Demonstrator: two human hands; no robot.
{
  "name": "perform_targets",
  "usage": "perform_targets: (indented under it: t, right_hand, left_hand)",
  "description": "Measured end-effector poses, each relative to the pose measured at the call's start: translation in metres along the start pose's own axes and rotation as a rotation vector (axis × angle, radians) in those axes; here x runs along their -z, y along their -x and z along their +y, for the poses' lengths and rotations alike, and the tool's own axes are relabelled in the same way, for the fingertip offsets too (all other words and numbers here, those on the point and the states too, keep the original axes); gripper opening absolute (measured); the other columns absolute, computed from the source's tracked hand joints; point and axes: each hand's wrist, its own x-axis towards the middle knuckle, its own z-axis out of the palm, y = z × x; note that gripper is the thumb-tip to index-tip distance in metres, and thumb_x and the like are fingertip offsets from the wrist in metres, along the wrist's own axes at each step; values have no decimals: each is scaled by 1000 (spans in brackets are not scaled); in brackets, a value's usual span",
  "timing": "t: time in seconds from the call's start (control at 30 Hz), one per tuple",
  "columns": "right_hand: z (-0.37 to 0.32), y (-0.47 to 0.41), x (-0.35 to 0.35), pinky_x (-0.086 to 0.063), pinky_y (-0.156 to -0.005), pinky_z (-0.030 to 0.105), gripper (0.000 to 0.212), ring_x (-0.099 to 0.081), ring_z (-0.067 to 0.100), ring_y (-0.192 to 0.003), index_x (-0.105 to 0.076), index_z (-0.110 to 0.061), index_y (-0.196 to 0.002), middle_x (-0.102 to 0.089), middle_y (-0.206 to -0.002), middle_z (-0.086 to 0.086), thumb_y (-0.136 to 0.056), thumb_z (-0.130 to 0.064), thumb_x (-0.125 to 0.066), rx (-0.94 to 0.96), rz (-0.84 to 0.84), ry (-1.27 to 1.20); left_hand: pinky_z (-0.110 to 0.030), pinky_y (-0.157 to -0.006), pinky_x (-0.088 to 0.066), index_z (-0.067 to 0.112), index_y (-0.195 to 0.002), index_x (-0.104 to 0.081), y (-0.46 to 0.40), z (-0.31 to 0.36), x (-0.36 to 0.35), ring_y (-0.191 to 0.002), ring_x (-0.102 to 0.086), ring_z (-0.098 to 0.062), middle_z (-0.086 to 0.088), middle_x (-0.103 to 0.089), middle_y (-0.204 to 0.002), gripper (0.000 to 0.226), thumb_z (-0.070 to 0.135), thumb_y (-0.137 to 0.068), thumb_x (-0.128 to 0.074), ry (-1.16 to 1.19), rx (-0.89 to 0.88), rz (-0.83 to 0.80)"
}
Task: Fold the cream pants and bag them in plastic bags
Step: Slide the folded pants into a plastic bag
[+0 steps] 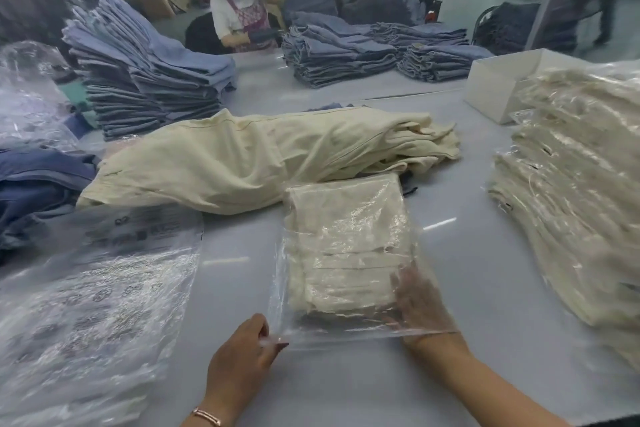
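A folded pair of cream pants (346, 253) lies inside a clear plastic bag (349, 208) on the grey table in front of me. My left hand (242, 354) pinches the bag's open edge at its near left corner. My right hand (420, 305) is inside the bag's mouth, fingers straight against the near right side of the folded pants. Behind the bag lies a heap of unfolded cream pants (263, 156).
A stack of empty plastic bags (86, 298) lies at the left. Bagged cream pants (571, 191) are piled at the right, beside a white box (498, 87). Stacks of blue jeans (149, 73) fill the far table, where another person (239, 0) stands.
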Motion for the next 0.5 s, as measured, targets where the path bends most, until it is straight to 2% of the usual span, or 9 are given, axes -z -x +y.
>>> perform_targets:
  t: [0.03,0.1,0.17,0.2,0.27,0.37,0.43,0.47,0.5]
  right_hand:
    - [-1,9,2,1,-114,11,82,17,-13,-138,-12,-21,-153,25,-144,-41,-88,-71,-16,-79,-90,-99]
    - [-2,28,6,8,-116,16,80,20,-1,-142,20,-28,-148,33,-149,-24,-92,-62,-25,-97,-130,6]
    - [3,48,10,10,-115,17,84,18,9,-145,22,-23,-148,31,-154,-8,-95,-54,-35,-145,-219,136]
    - [5,55,13,8,-114,17,81,12,11,-147,15,-19,-151,26,-157,-3,-96,-50,-36,-149,-272,168]
    - [1,71,20,-5,-115,19,65,-11,14,-146,-11,-15,-153,-2,-161,3,-100,-44,-35,-170,-324,162]
    - [-12,99,26,-34,-108,30,42,-42,19,-133,-50,-11,-136,-45,-145,4,-97,-25,-52,-326,-132,37]
    - [-25,108,23,-51,-73,34,17,-65,29,-95,-69,-6,-102,-69,-107,10,-84,-5,-67,-379,127,21]
    - [-36,108,22,-47,-57,28,10,-63,27,-74,-69,-8,-85,-70,-86,9,-80,1,-69,-413,212,-6]
    - [-53,106,21,-39,-51,22,14,-58,23,-63,-65,-11,-75,-67,-74,7,-80,2,-68,-470,224,-59]
  left_hand:
    - [-22,-53,-37,28,-74,-42,1,0,2,-61,-51,-9,7,-54,-68,42,63,-75,-65,33,-1,-20]
    - [-22,-56,-41,27,-76,-50,1,-2,6,-61,-55,-8,5,-59,-65,37,53,-71,-76,144,15,-68]
    - [-19,-59,-45,23,-77,-59,3,-4,9,-61,-59,-7,3,-64,-66,29,41,-71,-81,282,39,-104]
    - [-20,-59,-47,20,-76,-62,4,-5,9,-60,-61,-9,0,-67,-66,23,35,-75,-80,353,64,-114]
    - [-20,-52,-49,12,-75,-66,4,-8,9,-53,-63,-11,-5,-69,-63,15,20,-83,-75,513,139,-130]
    - [-19,-51,-49,2,-77,-67,3,-14,12,-52,-64,-13,-8,-70,-61,7,0,-82,-71,669,226,-150]
    - [-22,-53,-51,0,-82,-66,1,-16,16,-52,-65,-13,-12,-70,-66,7,-4,-80,-71,767,296,-173]
    - [-21,-54,-52,1,-84,-65,0,-17,18,-53,-65,-13,-13,-69,-70,8,-5,-81,-70,807,326,-181]
    - [-20,-54,-52,3,-87,-64,-1,-18,19,-53,-65,-13,-12,-69,-73,10,-4,-82,-68,836,350,-185]
